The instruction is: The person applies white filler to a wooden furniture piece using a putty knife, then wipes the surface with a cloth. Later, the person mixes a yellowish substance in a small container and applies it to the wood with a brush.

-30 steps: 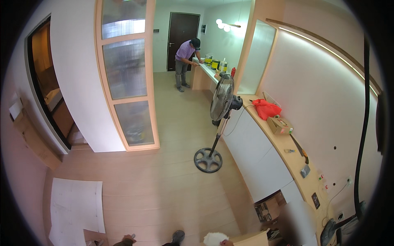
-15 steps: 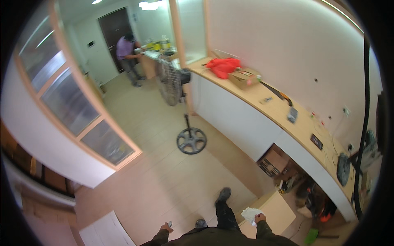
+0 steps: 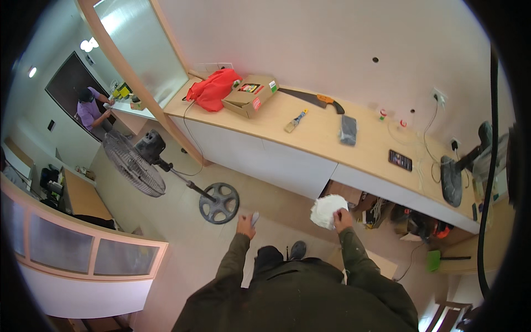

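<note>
My left hand [image 3: 245,227] is closed around a small, slim grey-white object [image 3: 254,219], whose kind is too small to make out. In my right hand [image 3: 342,219] a white, roughly round piece with a ragged edge [image 3: 326,211] is pinched at its right side; its material is unclear. It is held in front of the counter's open lower section. On the wooden counter [image 3: 315,149] beyond lie a paintbrush [image 3: 296,120], a handsaw [image 3: 315,100] with an orange and black handle, a dark grey flat pack [image 3: 348,130] and a phone [image 3: 400,160].
A pedestal fan [image 3: 218,203] stands on the floor left of the counter. A cardboard box [image 3: 251,95] and red cloth or bag [image 3: 213,90] sit at the counter's far end. A smaller fan [image 3: 452,180] is at right. One person [image 3: 90,110] works at the far left.
My view has swung right and closer to the counter. Both hands have risen further into view, still holding the slim object and the white piece.
</note>
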Demonstrator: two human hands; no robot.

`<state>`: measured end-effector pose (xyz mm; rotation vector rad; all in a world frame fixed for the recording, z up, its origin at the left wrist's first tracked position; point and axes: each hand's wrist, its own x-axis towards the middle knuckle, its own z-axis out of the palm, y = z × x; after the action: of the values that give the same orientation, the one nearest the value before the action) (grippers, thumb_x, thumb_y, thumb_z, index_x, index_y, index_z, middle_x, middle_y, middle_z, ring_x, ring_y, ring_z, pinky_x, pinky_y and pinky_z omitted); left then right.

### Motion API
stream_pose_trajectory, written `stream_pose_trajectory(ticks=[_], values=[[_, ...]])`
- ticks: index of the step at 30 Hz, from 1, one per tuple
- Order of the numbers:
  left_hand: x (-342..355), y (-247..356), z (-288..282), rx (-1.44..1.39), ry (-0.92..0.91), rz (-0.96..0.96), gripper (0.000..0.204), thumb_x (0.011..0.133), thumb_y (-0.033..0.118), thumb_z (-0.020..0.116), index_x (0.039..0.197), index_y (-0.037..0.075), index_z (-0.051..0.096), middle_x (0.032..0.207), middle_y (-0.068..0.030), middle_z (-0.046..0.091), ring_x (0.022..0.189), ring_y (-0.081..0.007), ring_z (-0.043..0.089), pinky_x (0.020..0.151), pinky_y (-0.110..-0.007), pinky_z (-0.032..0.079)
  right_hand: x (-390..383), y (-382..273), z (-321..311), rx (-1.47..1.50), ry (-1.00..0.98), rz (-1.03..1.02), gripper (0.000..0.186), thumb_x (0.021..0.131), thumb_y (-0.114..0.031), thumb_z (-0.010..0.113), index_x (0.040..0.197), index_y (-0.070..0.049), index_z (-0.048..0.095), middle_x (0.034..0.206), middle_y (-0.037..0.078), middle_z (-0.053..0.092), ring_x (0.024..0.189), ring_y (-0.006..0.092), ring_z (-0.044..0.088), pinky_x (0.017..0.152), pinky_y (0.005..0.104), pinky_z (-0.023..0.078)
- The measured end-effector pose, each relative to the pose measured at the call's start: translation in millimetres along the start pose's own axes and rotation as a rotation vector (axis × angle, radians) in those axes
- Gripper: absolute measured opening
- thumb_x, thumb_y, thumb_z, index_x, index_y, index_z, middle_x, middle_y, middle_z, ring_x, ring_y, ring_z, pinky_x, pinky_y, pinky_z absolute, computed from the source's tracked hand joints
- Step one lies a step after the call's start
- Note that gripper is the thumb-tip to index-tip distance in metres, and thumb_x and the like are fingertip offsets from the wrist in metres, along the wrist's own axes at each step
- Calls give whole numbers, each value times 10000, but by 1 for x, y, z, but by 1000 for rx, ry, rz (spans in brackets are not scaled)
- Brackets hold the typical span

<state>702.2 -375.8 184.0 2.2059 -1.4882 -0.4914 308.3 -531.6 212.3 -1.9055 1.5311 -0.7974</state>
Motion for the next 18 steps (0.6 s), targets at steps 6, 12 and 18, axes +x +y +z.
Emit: stream_pose_trajectory(ticks=[6, 12, 18], values=[[178, 107, -86, -340, 97, 148, 558, 732, 67, 728, 1260, 45, 550, 1060, -194, 572, 991, -373, 581, 845, -446, 486, 141, -101, 24, 215, 13, -34, 136, 872, -100, 645, 864, -13, 541, 740, 124, 560, 672, 226, 547, 648, 354, 460], [351, 132, -77, -273, 104, 305, 482, 736, 74, 714, 1200, 45, 585, 1067, -191, 589, 982, -372, 589, 854, -448, 488, 258, -98, 58, 179, 154, -165, 99, 851, -49, 629, 854, -16, 535, 726, 119, 544, 664, 239, 549, 627, 353, 455], [494, 154, -28, -251, 31, 432, 446, 703, 20, 709, 1139, 1, 613, 1045, -188, 605, 986, -357, 598, 882, -414, 490, 327, -102, 78, 274, 320, -27, 127, 847, -31, 558, 973, -28, 543, 934, 179, 548, 824, 360, 590, 731, 428, 493]])
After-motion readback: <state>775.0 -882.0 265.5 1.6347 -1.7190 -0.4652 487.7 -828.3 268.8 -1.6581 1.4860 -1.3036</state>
